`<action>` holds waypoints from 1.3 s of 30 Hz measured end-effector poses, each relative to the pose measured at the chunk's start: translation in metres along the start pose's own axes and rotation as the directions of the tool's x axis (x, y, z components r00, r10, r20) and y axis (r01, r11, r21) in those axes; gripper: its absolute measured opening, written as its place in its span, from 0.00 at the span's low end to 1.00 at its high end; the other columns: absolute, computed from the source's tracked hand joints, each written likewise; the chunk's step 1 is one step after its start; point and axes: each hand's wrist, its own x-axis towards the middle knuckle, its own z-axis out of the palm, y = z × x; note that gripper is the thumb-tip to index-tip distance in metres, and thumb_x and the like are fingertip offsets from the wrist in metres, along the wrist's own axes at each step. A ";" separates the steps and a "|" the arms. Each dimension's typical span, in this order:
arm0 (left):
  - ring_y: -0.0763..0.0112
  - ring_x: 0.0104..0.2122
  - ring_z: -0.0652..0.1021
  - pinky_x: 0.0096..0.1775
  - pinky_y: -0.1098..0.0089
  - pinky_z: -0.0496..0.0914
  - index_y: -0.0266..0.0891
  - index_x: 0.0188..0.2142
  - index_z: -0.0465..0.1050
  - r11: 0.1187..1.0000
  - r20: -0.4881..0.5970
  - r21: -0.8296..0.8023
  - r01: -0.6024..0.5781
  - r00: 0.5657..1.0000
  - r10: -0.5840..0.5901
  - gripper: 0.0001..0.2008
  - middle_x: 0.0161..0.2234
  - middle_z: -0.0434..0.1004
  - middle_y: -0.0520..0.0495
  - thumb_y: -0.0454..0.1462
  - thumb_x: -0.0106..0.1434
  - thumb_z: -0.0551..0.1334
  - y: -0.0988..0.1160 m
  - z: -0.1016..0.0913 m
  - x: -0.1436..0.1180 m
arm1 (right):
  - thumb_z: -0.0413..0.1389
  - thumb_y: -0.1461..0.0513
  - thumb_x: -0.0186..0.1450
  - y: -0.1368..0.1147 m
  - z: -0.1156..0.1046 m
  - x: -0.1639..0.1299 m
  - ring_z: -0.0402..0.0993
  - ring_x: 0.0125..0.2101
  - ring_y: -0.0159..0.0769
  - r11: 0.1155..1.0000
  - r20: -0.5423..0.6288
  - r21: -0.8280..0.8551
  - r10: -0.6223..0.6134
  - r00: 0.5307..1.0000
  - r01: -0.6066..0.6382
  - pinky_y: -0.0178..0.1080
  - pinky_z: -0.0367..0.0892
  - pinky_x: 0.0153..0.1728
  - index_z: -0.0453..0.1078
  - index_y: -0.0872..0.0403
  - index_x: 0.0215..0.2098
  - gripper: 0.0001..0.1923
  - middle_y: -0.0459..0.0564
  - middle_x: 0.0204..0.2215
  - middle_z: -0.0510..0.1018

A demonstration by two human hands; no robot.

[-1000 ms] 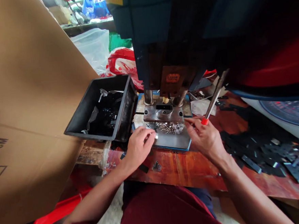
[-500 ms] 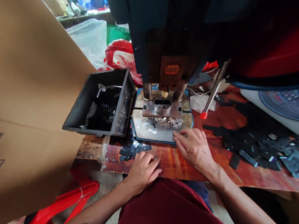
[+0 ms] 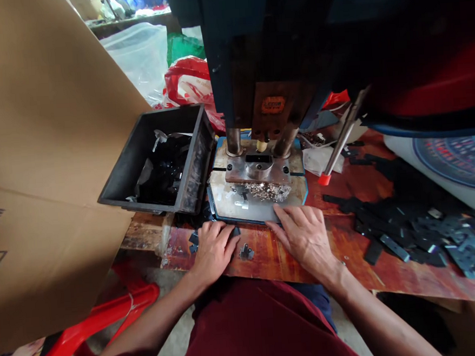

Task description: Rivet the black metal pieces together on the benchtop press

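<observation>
Though scattered, pieces (image 3: 193,239) beside left fingers (image 3: 214,229)

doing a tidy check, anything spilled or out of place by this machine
Shiny bits lie loose in front of the metal block, in no container, so they look spilled. A dark piece also lies on the table, apart from the big dark pile at right.

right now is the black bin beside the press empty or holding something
Not empty: through the open top of the black bin, dark pieces show inside; their depth is hidden.
</observation>
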 end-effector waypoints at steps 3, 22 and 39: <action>0.55 0.45 0.71 0.46 0.56 0.66 0.41 0.48 0.81 1.000 0.003 -0.005 0.019 1.000 -0.019 0.10 0.43 0.78 0.42 0.41 0.74 0.63 -0.002 0.001 0.003 | 0.58 0.59 0.75 -0.001 0.002 0.000 0.70 0.38 0.41 0.998 -0.018 0.052 -0.044 0.999 0.045 0.44 0.60 0.43 0.75 0.55 0.53 0.11 0.50 0.37 0.82; 0.64 0.40 0.79 0.43 0.65 0.71 0.43 0.46 0.81 0.698 -0.038 -0.677 0.234 0.935 -0.351 0.09 0.40 0.82 0.47 0.42 0.70 0.65 0.010 -0.035 0.034 | 0.54 0.60 0.75 0.039 0.031 0.093 0.70 0.39 0.44 0.974 -0.233 0.212 0.130 0.964 -0.080 0.47 0.67 0.45 0.75 0.52 0.43 0.08 0.54 0.36 0.77; 0.69 0.30 0.77 0.36 0.69 0.72 0.38 0.46 0.81 0.216 0.199 -0.907 0.362 0.820 -0.537 0.18 0.31 0.80 0.50 0.45 0.60 0.71 0.009 -0.056 0.067 | 0.51 0.62 0.76 0.048 0.031 0.130 0.66 0.36 0.41 0.990 -0.144 0.105 -0.074 0.987 0.090 0.44 0.60 0.40 0.78 0.53 0.37 0.14 0.53 0.35 0.78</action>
